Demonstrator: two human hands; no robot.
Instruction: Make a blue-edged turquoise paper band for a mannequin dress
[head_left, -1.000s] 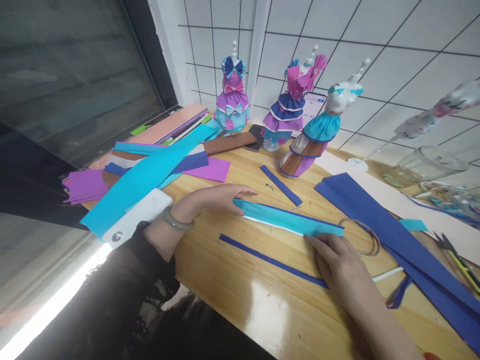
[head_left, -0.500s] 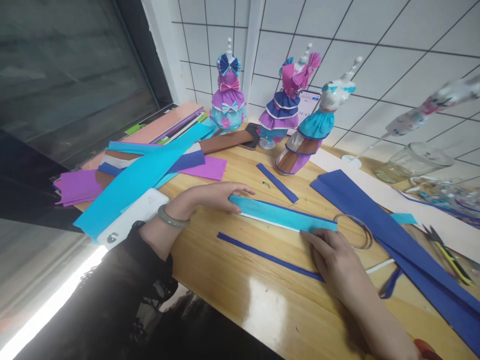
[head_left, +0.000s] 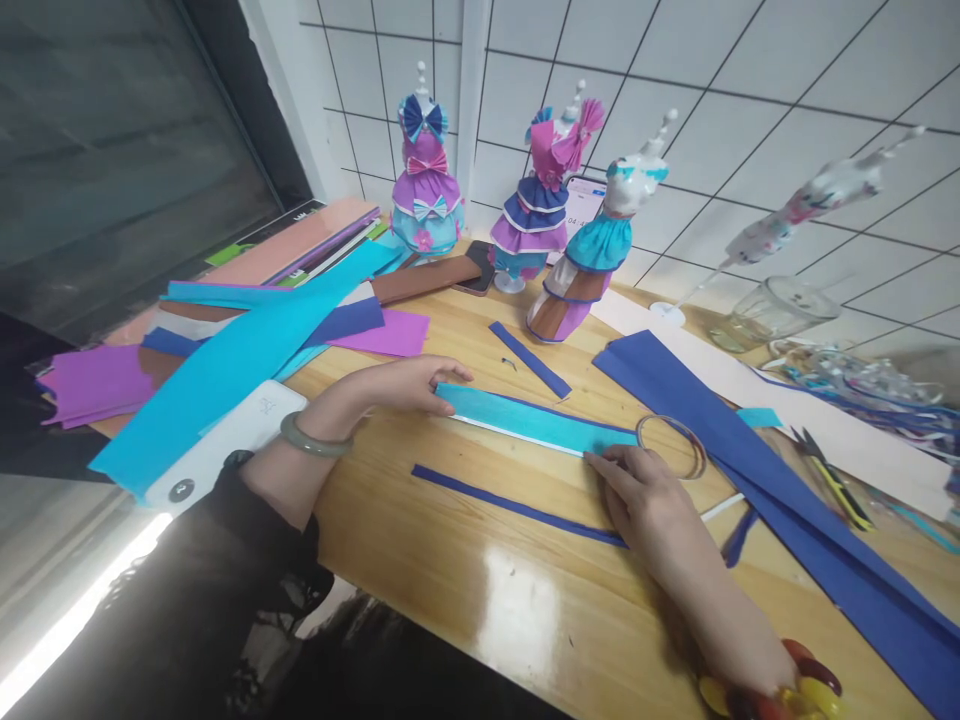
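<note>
A turquoise strip [head_left: 525,418], like paper or cloth, lies along the table with dark blue on its far edge and white on its near edge. Its left end is between the thumb and fingers of my left hand [head_left: 405,385]; the index finger reaches out above it. Near the right end, my right hand [head_left: 645,500] has its fingers pinched on the white edge. A narrow dark blue strip [head_left: 510,502] runs below, its right end passing by my right hand. A short blue strip [head_left: 529,358] rests beyond the turquoise one.
Dressed mini mannequins [head_left: 426,190] stand along the tiled wall. Coloured sheets [head_left: 262,340] and a white device [head_left: 225,440] lie left. On the right are a tape roll [head_left: 699,462], a long blue sheet [head_left: 750,480], yellow-black scissors [head_left: 836,485] and a glass jar [head_left: 780,310].
The camera view has shifted, so everything sits further left in the picture. My right fingers stay at the white edge, and my left hand keeps its place at the strip's left end.
</note>
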